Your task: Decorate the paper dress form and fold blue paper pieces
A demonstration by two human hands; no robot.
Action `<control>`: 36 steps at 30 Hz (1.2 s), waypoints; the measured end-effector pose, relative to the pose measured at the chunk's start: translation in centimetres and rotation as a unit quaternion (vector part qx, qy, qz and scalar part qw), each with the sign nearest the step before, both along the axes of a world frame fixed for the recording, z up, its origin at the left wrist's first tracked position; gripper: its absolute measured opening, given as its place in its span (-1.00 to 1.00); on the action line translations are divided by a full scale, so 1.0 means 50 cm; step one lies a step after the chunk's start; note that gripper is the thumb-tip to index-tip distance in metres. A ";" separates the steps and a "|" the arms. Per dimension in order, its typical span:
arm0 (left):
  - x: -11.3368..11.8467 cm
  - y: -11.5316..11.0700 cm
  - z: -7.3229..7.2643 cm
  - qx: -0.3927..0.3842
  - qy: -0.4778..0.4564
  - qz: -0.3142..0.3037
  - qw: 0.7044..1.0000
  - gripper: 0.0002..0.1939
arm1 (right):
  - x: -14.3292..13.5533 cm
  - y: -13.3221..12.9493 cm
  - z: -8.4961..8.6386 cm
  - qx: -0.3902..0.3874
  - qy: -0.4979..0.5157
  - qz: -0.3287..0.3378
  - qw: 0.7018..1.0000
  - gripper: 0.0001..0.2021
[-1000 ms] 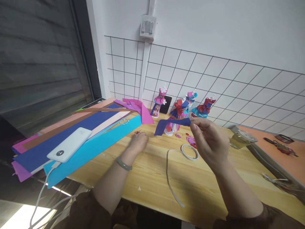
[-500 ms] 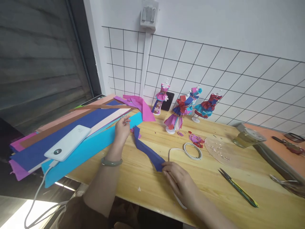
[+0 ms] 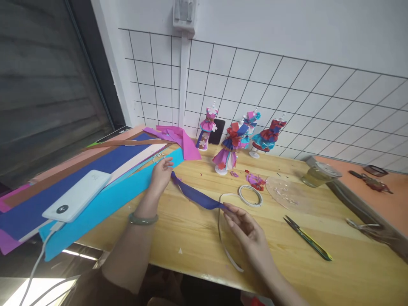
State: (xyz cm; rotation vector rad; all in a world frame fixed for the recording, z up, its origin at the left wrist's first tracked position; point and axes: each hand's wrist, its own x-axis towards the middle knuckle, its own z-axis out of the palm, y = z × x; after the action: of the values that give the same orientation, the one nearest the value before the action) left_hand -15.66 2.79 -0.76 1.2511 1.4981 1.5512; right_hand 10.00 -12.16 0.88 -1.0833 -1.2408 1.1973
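A dark blue strip (image 3: 199, 196) of paper or thin cloth runs, slightly twisted, between my two hands. My right hand (image 3: 247, 229) pinches its right end between thumb and fingers. My left hand (image 3: 161, 176) is at the strip's other end, fingers bent around it, though the grip itself is partly hidden. Just behind my left hand lie the bright blue sheet (image 3: 134, 195) and a ring of beads (image 3: 158, 157). Near my right hand are a roll of white tape (image 3: 250, 196), its loose tail curling towards me, and yellow-green scissors-like snips (image 3: 307, 238).
Several small dressed stands (image 3: 226, 148) line the back by a dark phone (image 3: 216, 131). Coloured sheets (image 3: 95, 168) carry a white power bank (image 3: 76, 196) with a cable. Rightward are scraps (image 3: 256, 180), a clear disc with beads (image 3: 283, 194), a glass cup (image 3: 320, 174) and an orange surface (image 3: 360, 178).
The blue strip is drawn straighter, its left end now at my left hand. My right hand has turned and raised the other end slightly. The whole view has shifted right.
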 end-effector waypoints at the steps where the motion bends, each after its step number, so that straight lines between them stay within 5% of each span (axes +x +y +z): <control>1: 0.003 0.000 -0.001 -0.004 -0.001 -0.010 1.000 -0.59 | 0.001 0.005 0.002 -0.019 0.042 -0.011 0.999 -0.72; 8: 0.043 -0.026 0.017 0.001 0.075 -0.085 0.994 -0.66 | 0.033 0.018 0.001 -0.042 0.206 -0.093 0.973 -0.73; 17: 0.153 -0.128 0.050 -0.020 0.190 -0.387 0.902 -0.43 | 0.077 0.002 0.020 -0.037 0.224 -0.137 0.964 -0.80; 22: 0.177 -0.126 0.035 0.122 0.311 -0.322 0.886 -0.59 | 0.059 -0.033 0.030 -0.006 0.105 -0.158 0.982 -0.82; 26: 0.176 -0.117 0.036 0.189 0.352 -0.234 0.887 -0.67 | 0.031 -0.057 0.006 0.057 -0.098 -0.141 0.983 -0.86; 32: 0.175 -0.121 0.047 0.220 0.410 -0.225 0.856 -0.72 | 0.008 -0.064 -0.021 0.242 -0.329 0.012 0.913 -0.84; 36: 0.187 -0.125 0.036 0.226 0.419 -0.277 0.834 -0.73 | 0.001 -0.072 -0.003 0.293 -0.386 0.149 0.862 -0.76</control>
State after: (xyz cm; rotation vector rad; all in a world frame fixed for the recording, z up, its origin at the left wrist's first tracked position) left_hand -6.30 -3.47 1.02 2.6095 1.0265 0.9944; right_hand 10.04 -15.77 0.73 -0.9315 -2.2810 0.4814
